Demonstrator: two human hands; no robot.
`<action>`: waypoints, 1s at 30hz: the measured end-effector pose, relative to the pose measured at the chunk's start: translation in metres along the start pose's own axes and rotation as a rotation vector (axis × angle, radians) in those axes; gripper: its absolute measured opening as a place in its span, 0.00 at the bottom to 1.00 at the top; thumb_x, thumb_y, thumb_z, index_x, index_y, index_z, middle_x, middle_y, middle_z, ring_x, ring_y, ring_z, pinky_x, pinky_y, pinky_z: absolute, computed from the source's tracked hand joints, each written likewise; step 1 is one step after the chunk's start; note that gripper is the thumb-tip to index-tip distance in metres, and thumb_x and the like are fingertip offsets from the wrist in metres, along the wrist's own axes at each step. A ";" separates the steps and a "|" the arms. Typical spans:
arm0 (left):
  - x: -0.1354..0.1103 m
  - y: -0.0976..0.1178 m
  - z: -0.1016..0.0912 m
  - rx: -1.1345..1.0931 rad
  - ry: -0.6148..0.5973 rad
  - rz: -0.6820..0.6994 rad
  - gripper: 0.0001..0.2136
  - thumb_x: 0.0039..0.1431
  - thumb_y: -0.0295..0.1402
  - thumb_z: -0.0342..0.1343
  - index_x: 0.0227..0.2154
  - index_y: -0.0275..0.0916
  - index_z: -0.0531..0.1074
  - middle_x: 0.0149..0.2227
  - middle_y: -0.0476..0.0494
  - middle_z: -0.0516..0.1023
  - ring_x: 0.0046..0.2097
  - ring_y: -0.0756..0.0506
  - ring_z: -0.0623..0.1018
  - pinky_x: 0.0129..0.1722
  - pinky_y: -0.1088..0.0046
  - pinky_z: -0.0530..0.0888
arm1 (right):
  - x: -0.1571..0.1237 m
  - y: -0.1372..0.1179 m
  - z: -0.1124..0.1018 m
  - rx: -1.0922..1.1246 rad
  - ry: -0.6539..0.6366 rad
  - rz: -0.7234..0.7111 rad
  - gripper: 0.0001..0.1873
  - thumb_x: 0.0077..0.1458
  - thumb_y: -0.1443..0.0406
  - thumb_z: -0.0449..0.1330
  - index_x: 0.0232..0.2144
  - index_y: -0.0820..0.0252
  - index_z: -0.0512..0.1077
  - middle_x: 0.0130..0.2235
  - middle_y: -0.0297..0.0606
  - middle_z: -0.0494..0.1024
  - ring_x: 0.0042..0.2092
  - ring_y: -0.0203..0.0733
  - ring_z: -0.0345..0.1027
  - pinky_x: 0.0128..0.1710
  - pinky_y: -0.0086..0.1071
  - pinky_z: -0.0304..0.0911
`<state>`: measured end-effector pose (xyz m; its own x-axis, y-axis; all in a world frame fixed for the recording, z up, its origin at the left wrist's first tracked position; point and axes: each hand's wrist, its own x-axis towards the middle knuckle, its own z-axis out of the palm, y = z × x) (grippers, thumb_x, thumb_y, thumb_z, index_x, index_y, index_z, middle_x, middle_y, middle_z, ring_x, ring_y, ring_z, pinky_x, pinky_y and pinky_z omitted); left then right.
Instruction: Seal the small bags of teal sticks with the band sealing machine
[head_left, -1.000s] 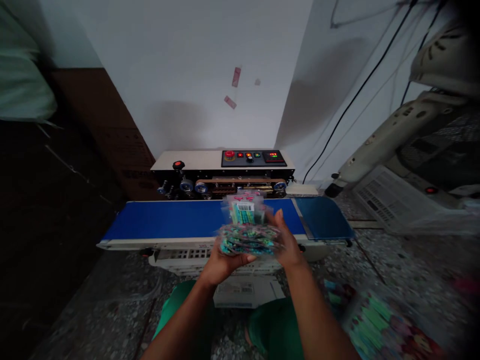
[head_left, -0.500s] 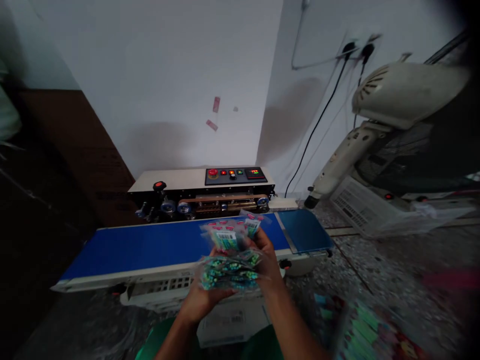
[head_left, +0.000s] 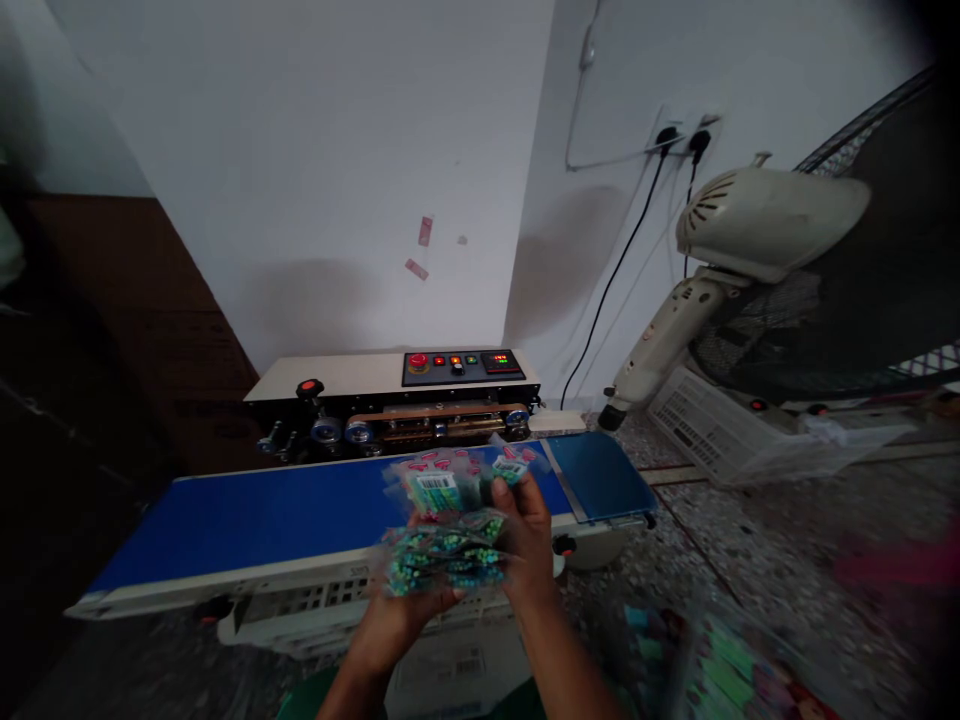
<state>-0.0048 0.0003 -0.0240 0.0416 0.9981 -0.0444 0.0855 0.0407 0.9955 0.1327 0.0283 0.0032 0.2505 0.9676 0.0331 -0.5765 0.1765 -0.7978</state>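
Note:
My left hand is closed under a stack of clear plastic packets filled with small green and blue pieces. My right hand grips the right side of the same stack, thumb over the top packets. The packets have pink headers and a barcode label. I hold them just above the near edge of the blue conveyor belt of a band sealing machine. The machine's control panel carries a red button and lit indicators.
A white fan and its cage lean over a white crate at the right. Black cables run up to a wall socket. More coloured packets lie blurred on the speckled floor at lower right. A brown cardboard box stands at left.
The camera has tilted up and right, so the sealer and my hands sit lower and further left in view. My right hand has shifted its grip on the top packets; both hands keep the stack.

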 end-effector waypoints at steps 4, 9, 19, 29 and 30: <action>0.000 0.010 0.002 -0.014 -0.028 0.019 0.22 0.37 0.34 0.65 0.41 0.38 0.74 0.44 0.41 0.78 0.49 0.36 0.74 0.52 0.58 0.67 | -0.003 0.000 0.000 -0.111 0.071 -0.091 0.14 0.51 0.56 0.59 0.40 0.53 0.68 0.36 0.33 0.75 0.37 0.38 0.68 0.36 0.30 0.63; 0.000 0.023 0.006 -0.031 -0.068 0.017 0.22 0.38 0.36 0.63 0.40 0.36 0.74 0.41 0.39 0.78 0.45 0.36 0.75 0.48 0.59 0.70 | -0.001 0.001 -0.003 -0.114 0.131 -0.126 0.13 0.53 0.56 0.57 0.39 0.54 0.67 0.36 0.33 0.74 0.36 0.36 0.67 0.35 0.28 0.62; -0.003 0.028 0.007 -0.010 -0.030 -0.012 0.26 0.35 0.39 0.66 0.41 0.37 0.73 0.42 0.39 0.78 0.44 0.36 0.76 0.44 0.61 0.73 | 0.008 -0.008 -0.007 -0.062 0.136 -0.114 0.13 0.53 0.55 0.55 0.38 0.54 0.67 0.38 0.34 0.75 0.35 0.38 0.67 0.36 0.30 0.62; 0.001 0.013 -0.001 -0.004 0.002 -0.019 0.23 0.37 0.34 0.64 0.42 0.38 0.73 0.46 0.40 0.76 0.48 0.36 0.75 0.49 0.59 0.70 | 0.022 -0.007 -0.030 -0.271 0.204 -0.354 0.11 0.50 0.59 0.60 0.35 0.59 0.69 0.31 0.33 0.70 0.32 0.34 0.60 0.34 0.28 0.58; 0.002 0.013 -0.003 0.006 -0.006 -0.014 0.24 0.37 0.34 0.64 0.42 0.37 0.72 0.46 0.39 0.76 0.49 0.36 0.74 0.50 0.58 0.69 | 0.022 -0.007 -0.031 -0.284 0.205 -0.347 0.11 0.50 0.59 0.60 0.34 0.59 0.69 0.30 0.32 0.69 0.31 0.34 0.59 0.32 0.27 0.58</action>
<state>-0.0063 0.0025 -0.0104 0.0460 0.9972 -0.0590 0.0922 0.0546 0.9942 0.1666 0.0430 -0.0097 0.5544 0.7999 0.2297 -0.2042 0.3983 -0.8942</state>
